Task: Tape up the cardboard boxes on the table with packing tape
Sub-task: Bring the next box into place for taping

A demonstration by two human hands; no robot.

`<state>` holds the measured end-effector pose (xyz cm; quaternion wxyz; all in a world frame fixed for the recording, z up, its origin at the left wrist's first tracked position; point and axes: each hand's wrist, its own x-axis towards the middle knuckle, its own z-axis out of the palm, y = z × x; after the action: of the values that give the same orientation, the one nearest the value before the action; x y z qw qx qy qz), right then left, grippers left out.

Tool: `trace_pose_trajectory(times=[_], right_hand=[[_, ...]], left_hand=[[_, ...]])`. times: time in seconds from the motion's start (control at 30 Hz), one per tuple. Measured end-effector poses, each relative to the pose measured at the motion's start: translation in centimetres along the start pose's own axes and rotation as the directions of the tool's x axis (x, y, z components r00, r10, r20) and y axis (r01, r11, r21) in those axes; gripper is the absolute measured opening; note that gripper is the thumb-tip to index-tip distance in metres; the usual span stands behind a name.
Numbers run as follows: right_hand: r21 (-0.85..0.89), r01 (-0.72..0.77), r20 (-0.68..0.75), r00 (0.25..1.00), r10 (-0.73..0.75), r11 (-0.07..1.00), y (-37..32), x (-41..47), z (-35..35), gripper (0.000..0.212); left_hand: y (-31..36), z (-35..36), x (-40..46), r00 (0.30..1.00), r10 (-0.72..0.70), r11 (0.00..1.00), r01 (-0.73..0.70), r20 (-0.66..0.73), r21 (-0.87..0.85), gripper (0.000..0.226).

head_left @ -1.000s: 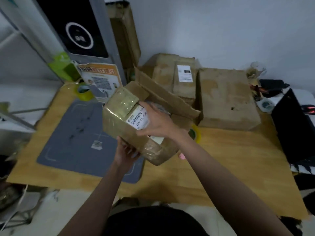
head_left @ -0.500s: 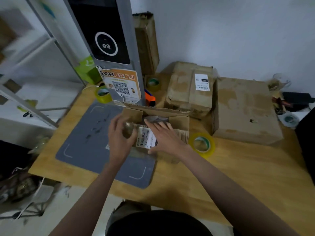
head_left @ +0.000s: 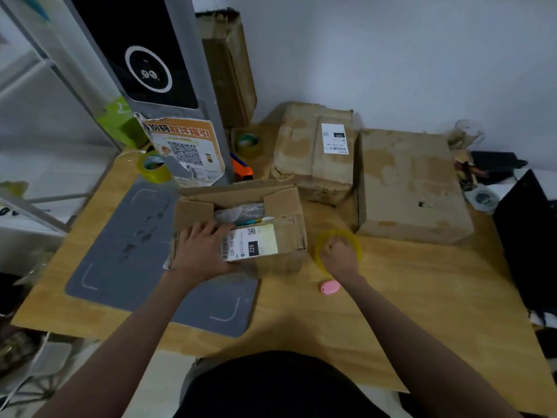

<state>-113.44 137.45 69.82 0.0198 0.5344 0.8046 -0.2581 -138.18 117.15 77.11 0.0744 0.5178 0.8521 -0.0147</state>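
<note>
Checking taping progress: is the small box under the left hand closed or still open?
Still open. The small box has its flaps up and wrapped contents showing inside; the left hand presses only the near labelled flap down.

bare forearms, black top (head_left: 271, 384) (sleeveless?)

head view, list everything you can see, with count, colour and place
open box: 1, brown, centre, flaps open, white label on the near flap
shut boxes: 2, brown, behind and right of it
upright box: 1, brown, back against the wall
tape rolls: 3, yellowish, one right of the open box, two at the back left
mat: 1, grey, left on the table
pink thing: 1, near the right wrist
kiosk: 1, grey and black, back left
left hand: flat on the open box
right hand: grip on the nearest roll
</note>
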Motion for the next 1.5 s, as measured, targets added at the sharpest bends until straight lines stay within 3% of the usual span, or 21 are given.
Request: trace_pose_trajectory(times=[0.03, 0.1, 0.27, 0.43, 0.5, 0.57, 0.7, 0.83, 0.97, 1.07, 1.27, 1.5], right_hand=[[-0.113, -0.019, 0.105, 0.994, 0.031, 0.993, 0.5, 0.3, 0.6, 0.035], [-0.222, -0.033, 0.173, 0.982, 0.073, 0.974, 0.7, 0.6, 1.7, 0.044], [-0.267, -0.048, 0.138, 0.987, 0.087, 0.963, 0.9, 0.6, 2.3, 0.018], [0.029, -0.034, 0.057, 0.998, 0.032, 0.999, 1.4, 0.6, -0.3, 0.017], [0.177, -0.031, 0.055, 0.998, 0.022, 0.984, 1.7, 0.1, -1.6, 0.004], [0.318, -0.025, 0.029, 0.999, 0.017, 0.948, 2.1, -1.0, -2.6, 0.032], [0.625, -0.01, -0.003, 1.0, 0.015, 0.78, 2.8, -4.4, -3.7, 0.002], [0.661, 0.129, -0.102, 0.991, -0.082, 0.739, 2.3, -6.7, -4.5, 0.024], [0.557, 0.282, -0.264, 0.952, -0.155, 0.781, 1.6, -8.6, -5.2, 0.035], [0.492, 0.384, -0.335, 0.912, -0.238, 0.781, 1.7, -9.9, -5.3, 0.04], [0.503, 0.456, -0.371, 0.881, -0.293, 0.734, 1.5, -12.0, -4.7, 0.035], [0.536, 0.487, -0.368, 0.87, -0.329, 0.689, 1.1, -13.4, -3.9, 0.035]], left_hand=[[0.7, 0.0, -0.2, 0.999, -0.038, 0.999, 0.038, -0.02, -0.005, 0.117], [2.3, -0.1, -0.4, 0.993, -0.112, 0.994, 0.111, -0.026, -0.018, 0.113], [6.5, -0.2, -0.1, 0.974, -0.225, 0.973, 0.226, 0.009, -0.052, 0.109], [7.8, 0.2, 0.0, 0.964, -0.239, 0.959, 0.215, -0.118, -0.185, 0.118], [8.0, 0.4, -0.1, 0.96, -0.213, 0.954, 0.164, -0.184, -0.249, 0.116], [8.2, 0.6, -0.1, 0.952, -0.155, 0.96, 0.083, -0.265, -0.266, 0.111], [9.5, 0.4, 0.0, 0.928, -0.02, 0.933, -0.117, -0.373, -0.341, 0.081], [12.2, -1.1, 0.2, 0.875, 0.092, 0.842, -0.323, -0.476, -0.433, 0.051], [14.2, -4.0, 1.0, 0.898, 0.183, 0.695, -0.406, -0.401, -0.593, 0.041], [14.9, -5.6, 1.4, 0.909, 0.246, 0.651, -0.411, -0.335, -0.638, 0.034], [14.9, -5.8, 0.8, 0.934, 0.2, 0.654, -0.353, -0.297, -0.669, 0.027], [14.6, -5.9, -1.0, 0.961, 0.04, 0.681, -0.226, -0.273, -0.697, 0.02]])
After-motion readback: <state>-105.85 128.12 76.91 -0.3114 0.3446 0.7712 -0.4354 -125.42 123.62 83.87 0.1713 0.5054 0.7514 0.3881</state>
